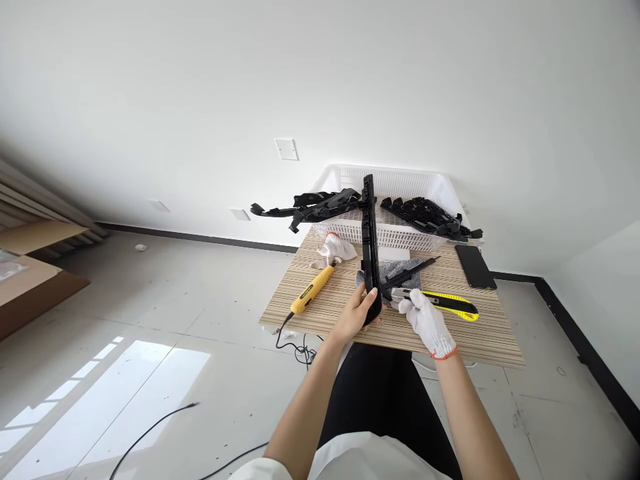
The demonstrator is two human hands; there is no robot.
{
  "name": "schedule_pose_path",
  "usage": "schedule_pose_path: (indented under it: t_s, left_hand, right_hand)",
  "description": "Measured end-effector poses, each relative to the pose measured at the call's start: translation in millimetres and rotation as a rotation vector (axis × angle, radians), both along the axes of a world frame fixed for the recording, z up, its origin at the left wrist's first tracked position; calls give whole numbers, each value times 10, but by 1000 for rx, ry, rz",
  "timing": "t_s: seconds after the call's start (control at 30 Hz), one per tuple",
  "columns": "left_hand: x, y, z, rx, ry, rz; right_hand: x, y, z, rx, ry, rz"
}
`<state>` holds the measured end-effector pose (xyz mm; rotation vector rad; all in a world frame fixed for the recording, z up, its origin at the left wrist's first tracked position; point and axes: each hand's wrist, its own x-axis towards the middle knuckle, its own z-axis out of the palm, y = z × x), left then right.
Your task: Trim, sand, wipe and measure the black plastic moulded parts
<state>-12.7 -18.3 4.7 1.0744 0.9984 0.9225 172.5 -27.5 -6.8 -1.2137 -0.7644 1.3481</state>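
My bare left hand (354, 315) is closed around the lower end of a long black plastic strip (370, 247), which stands roughly upright over the table. My right hand (423, 320), in a white knit glove with an orange cuff, grips a yellow and black utility knife (453, 304). The knife's blade end points left, close to the strip's lower part; whether it touches cannot be made out. Behind the knife, another slim black plastic piece (407, 275) lies on a grey cloth (414, 285).
A white plastic basket (400, 237) at the back holds several black plastic parts (425, 217), some jutting over its left side. On the wooden table (280, 307) lie a yellow corded tool (313, 290), a white glove (337, 247) and a black phone (475, 267). Cables trail on the floor.
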Motion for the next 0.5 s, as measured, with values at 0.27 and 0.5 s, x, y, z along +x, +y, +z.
schedule_pose_path:
  t_s: [0.27, 0.5]
  left_hand:
    - [-131, -38, -11, 124, 52, -102]
    - [-121, -67, -36, 131, 60, -93]
  right_hand:
    - [-226, 52, 171, 42, 136, 37]
    - [-281, 28, 89, 5, 47, 68]
